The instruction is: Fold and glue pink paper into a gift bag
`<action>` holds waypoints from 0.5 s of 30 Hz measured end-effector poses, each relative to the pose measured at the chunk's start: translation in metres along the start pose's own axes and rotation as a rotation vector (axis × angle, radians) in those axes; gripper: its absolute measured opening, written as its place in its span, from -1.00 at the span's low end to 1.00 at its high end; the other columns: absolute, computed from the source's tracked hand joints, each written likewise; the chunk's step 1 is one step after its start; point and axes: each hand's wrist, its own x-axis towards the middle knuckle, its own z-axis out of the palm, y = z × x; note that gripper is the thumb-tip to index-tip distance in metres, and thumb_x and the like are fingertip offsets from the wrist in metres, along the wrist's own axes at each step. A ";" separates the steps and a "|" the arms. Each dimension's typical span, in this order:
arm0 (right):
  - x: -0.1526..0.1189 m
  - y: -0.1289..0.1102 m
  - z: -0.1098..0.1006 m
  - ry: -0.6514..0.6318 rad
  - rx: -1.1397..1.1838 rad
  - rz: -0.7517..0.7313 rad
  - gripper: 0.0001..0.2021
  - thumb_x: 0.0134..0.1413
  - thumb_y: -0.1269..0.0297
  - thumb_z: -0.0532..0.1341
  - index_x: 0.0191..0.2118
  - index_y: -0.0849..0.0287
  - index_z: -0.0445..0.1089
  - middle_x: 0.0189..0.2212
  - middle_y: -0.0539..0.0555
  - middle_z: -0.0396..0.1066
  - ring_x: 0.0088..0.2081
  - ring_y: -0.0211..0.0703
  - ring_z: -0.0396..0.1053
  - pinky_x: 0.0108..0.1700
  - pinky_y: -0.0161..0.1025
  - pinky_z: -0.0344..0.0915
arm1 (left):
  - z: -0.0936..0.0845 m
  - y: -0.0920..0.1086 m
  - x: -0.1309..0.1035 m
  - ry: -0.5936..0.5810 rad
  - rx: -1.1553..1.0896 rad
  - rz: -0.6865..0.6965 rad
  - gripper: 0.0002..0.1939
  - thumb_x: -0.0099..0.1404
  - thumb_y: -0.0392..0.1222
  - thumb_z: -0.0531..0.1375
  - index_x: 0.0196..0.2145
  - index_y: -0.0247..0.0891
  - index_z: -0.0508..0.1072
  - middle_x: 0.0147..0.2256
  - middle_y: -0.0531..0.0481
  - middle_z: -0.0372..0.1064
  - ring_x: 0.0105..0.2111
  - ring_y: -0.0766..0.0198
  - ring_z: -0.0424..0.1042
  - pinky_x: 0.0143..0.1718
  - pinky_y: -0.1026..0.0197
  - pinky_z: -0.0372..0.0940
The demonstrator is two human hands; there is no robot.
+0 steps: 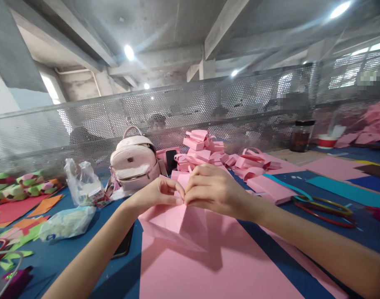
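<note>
A folded pink piece (173,222), box-like with a sharp corner edge, is held up in the middle, above a large flat pink sheet (227,270). My left hand (161,193) pinches its upper edge from the left, thumb and fingers pressed together. From the right, my right hand (208,187) grips the same edge, with its fingertips touching those of my left hand. Some of the piece's top is hidden behind the fingers. The piece casts a shadow on the sheet below.
Behind the hands lies a pile of folded pink pieces (202,145). A pale backpack (134,162) and plastic bags (68,222) are left; a phone (124,245) lies by my left forearm. Colored strips (348,190) and a lidded jar (301,136) are right. A perforated metal screen (183,108) stands behind.
</note>
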 end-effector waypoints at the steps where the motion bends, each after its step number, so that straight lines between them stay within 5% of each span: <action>1: 0.000 0.001 -0.001 0.007 -0.015 0.015 -0.89 0.29 0.34 0.23 -0.27 0.15 0.50 -0.31 0.03 0.54 -0.23 -0.16 0.31 -0.09 -0.18 0.25 | -0.001 0.004 -0.001 0.032 0.018 0.020 -0.74 0.14 -0.08 0.41 -0.25 -0.28 0.60 -0.24 -0.07 0.54 -0.21 0.21 0.48 -0.07 0.20 0.31; 5: -0.001 0.008 -0.004 0.033 -0.068 0.124 -0.89 0.27 0.37 0.24 -0.29 0.17 0.50 -0.33 0.05 0.53 -0.24 -0.15 0.34 -0.12 -0.18 0.26 | -0.002 0.025 -0.007 0.331 0.259 0.184 -0.78 0.28 -0.04 0.29 -0.21 -0.20 0.61 0.06 -0.13 0.45 0.14 0.05 0.33 0.19 0.06 0.16; 8: -0.003 0.013 -0.007 0.031 -0.112 0.199 -0.90 0.25 0.34 0.26 -0.31 0.15 0.50 -0.34 0.02 0.52 -0.23 -0.15 0.38 -0.12 -0.19 0.26 | 0.005 0.035 -0.013 0.536 0.403 0.323 -0.70 0.35 0.03 0.21 -0.10 -0.18 0.57 0.06 -0.14 0.46 0.18 0.01 0.30 0.23 -0.01 0.13; 15: -0.005 0.015 -0.010 0.021 -0.188 0.369 -0.94 0.13 0.40 0.33 -0.36 0.16 0.48 -0.35 0.01 0.54 -0.23 -0.11 0.44 -0.14 -0.20 0.25 | 0.042 0.023 -0.011 0.635 0.655 0.384 -0.57 0.18 -0.06 0.38 -0.04 -0.19 0.41 0.00 -0.10 0.41 0.07 0.06 0.34 0.14 0.08 0.16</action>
